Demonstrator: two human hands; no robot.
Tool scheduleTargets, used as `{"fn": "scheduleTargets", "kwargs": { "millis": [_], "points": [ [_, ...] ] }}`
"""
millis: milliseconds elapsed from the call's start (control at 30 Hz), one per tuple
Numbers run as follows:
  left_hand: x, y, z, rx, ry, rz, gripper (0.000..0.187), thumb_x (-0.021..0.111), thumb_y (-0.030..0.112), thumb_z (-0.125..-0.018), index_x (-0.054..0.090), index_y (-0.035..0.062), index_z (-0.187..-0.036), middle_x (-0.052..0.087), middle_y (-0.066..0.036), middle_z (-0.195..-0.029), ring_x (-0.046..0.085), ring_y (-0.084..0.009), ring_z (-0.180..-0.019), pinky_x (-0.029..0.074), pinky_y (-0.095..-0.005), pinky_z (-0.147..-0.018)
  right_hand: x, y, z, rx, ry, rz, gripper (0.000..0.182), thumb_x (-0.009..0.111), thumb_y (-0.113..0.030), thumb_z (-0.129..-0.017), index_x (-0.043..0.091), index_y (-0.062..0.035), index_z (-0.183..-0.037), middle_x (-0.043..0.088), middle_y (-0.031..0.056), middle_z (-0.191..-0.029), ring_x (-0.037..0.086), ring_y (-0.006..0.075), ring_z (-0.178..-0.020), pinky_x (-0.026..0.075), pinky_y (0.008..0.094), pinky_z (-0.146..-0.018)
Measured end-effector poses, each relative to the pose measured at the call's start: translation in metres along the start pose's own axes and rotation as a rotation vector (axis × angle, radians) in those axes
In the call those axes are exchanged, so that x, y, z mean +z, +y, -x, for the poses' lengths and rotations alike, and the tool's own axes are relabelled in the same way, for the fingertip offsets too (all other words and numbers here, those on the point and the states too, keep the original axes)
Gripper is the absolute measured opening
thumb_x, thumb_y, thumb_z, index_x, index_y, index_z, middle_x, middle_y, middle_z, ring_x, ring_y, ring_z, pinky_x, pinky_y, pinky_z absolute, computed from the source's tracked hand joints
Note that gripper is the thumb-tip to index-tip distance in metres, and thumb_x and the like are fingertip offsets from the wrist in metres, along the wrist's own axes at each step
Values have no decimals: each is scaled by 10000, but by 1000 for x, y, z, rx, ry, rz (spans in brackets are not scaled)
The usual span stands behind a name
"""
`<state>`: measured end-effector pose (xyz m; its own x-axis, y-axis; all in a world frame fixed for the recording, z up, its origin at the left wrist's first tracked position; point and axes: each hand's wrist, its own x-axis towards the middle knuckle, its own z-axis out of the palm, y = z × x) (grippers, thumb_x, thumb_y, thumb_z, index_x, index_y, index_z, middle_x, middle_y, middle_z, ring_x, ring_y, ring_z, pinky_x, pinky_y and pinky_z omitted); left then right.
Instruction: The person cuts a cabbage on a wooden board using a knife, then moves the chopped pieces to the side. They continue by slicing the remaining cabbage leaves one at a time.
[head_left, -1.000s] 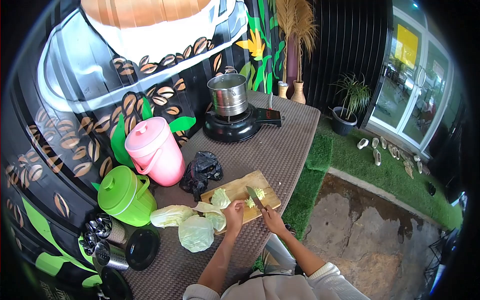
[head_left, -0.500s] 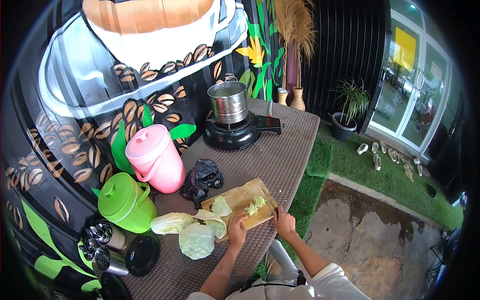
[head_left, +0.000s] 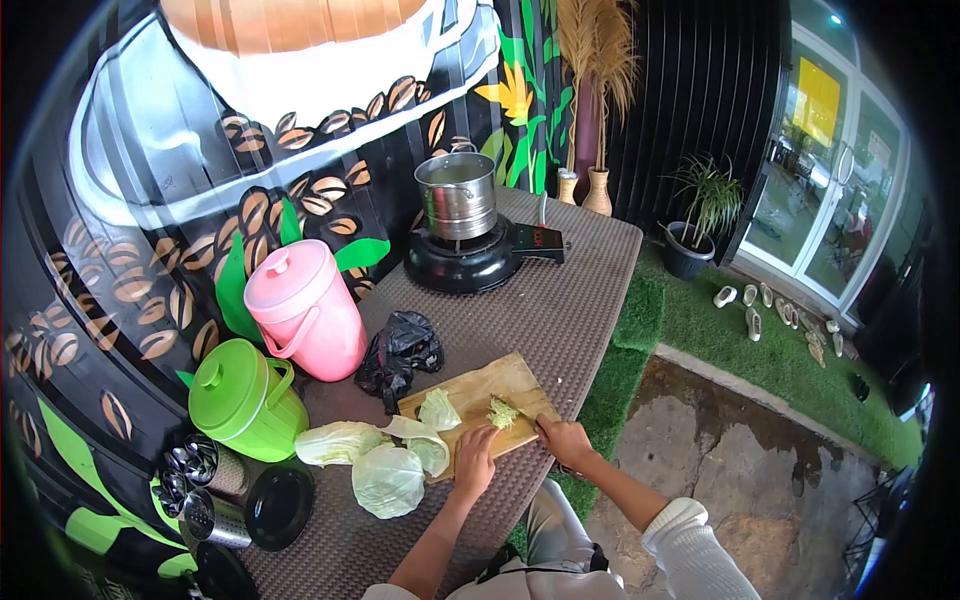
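A wooden cutting board (head_left: pixel 478 388) lies on the brown textured table (head_left: pixel 560 300), with a small pile of chopped cabbage (head_left: pixel 502 411) near its right end. My right hand (head_left: pixel 563 441) grips a knife (head_left: pixel 533 424) at the board's near right corner, its blade beside the chopped pile. My left hand (head_left: pixel 473 461) rests on the board's near edge, fingers down by a cabbage piece (head_left: pixel 437 409). Loose cabbage leaves (head_left: pixel 386 478) lie left of the board.
A pink lidded bucket (head_left: pixel 296 305) and a green lidded bucket (head_left: pixel 244 397) stand at the left. A black plastic bag (head_left: pixel 401 346) lies behind the board. A steel pot (head_left: pixel 457 194) sits on a black stove (head_left: pixel 468 262). Steel cups (head_left: pixel 192 485) and a black lid (head_left: pixel 278 505) sit near left.
My right hand with the knife drew back from the middle of the board to its right end, gathering the chopped cabbage into a tighter pile. My left hand slid back to the board's edge.
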<state>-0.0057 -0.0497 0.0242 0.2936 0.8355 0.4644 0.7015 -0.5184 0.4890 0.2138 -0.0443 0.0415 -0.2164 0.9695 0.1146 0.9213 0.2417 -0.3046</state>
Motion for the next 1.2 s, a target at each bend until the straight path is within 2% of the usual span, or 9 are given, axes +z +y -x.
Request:
{"fn": "scheduleTargets", "kwargs": {
  "millis": [100, 200, 267, 300, 367, 533, 767, 967, 1200],
  "points": [
    [1, 1, 0, 25, -23, -22, 468, 562, -71, -724, 575, 46, -1178, 570, -85, -1181, 497, -291, -1119, 380, -422, -972, -2, 5, -6, -69, -31, 7, 209, 453, -319, -960, 488, -118, -1008, 628, 150, -657, 631, 357, -606, 497, 482, -542],
    [5, 2, -1, 35, -32, -66, 381, 574, 0, -794, 582, 37, -1173, 577, -84, -1172, 499, -285, -1111, 375, -424, -967, -5, 9, -14, -154, -52, 15, 207, 455, -323, -958, 500, -124, -994, 628, 144, -659, 629, 353, -604, 496, 480, -543],
    [11, 4, -1, -6, -5, -18, 301, 567, 122, -873, 596, 33, -1158, 582, -86, -1164, 494, -280, -1110, 369, -420, -961, -11, 9, -20, -198, -66, 12, 211, 459, -325, -955, 506, -121, -983, 626, 143, -657, 630, 349, -606, 496, 478, -545],
    [12, 6, -2, -7, -9, -19, 301, 567, 122, -873, 596, 33, -1158, 582, -86, -1164, 494, -280, -1110, 369, -420, -961, -16, 9, -23, -209, -83, 25, 215, 460, -325, -954, 506, -117, -978, 626, 145, -657, 630, 350, -611, 496, 475, -549],
    [12, 9, -3, -33, -16, -78, 308, 547, 233, -914, 614, 35, -1140, 588, -87, -1158, 489, -274, -1115, 363, -420, -959, -18, 9, -24, -220, -103, 35, 220, 461, -326, -952, 506, -112, -973, 625, 147, -658, 630, 350, -615, 497, 473, -552],
    [9, 8, -5, -48, -50, -59, 315, 556, 241, -903, 629, 26, -1122, 600, -83, -1138, 492, -271, -1102, 359, -424, -958, -18, 19, -11, -86, 118, -77, 246, 536, -320, -916, 561, -99, -1021, 636, 157, -669, 633, 351, -621, 504, 465, -566],
    [6, 11, -6, -61, -31, -61, 264, 594, 222, -870, 666, 41, -1048, 611, -75, -1074, 504, -267, -1063, 361, -410, -939, -12, 31, 10, 48, 134, -106, 265, 581, -313, -890, 596, -89, -1031, 634, 175, -671, 635, 363, -636, 516, 477, -605],
    [9, 11, -11, -90, 53, -9, 187, 641, 162, -822, 685, 66, -976, 598, -94, -975, 513, -285, -1036, 372, -431, -915, 8, -4, 19, 252, 148, -141, 249, 560, -291, -899, 571, -68, -1009, 625, 201, -652, 631, 387, -616, 516, 491, -585],
    [12, -4, -13, -113, 73, 44, 171, 637, 144, -822, 697, 49, -951, 644, -107, -938, 544, -309, -976, 404, -438, -880, 15, -31, -6, 218, 138, -169, 240, 537, -308, -911, 546, -74, -962, 634, 198, -675, 639, 392, -644, 520, 492, -591]
  ]
}}
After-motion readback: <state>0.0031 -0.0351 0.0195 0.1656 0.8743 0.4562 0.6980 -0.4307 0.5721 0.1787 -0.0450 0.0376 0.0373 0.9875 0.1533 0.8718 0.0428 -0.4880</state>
